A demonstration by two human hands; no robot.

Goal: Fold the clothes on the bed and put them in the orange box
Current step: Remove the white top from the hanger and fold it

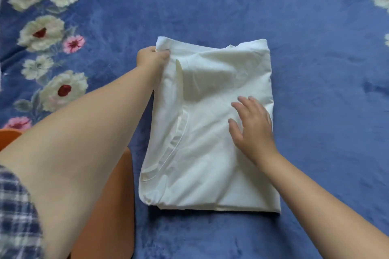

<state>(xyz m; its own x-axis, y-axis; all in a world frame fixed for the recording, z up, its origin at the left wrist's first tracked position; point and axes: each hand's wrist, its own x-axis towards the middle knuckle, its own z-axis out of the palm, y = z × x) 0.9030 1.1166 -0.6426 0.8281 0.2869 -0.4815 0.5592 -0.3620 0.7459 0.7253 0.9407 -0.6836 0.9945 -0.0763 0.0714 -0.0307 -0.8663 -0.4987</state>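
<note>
Left hand (152,57) pinches shirt (207,132); right hand (251,125) flat.

My left hand (152,57) pinches the far left corner of the folded white garment (210,132). My right hand (251,126) rests flat on it, on the blue bedspread (210,6).

Left hand (152,57) curled, pinching — right hand (251,124) flat, fingers spread, both forearms outstretched.
</note>
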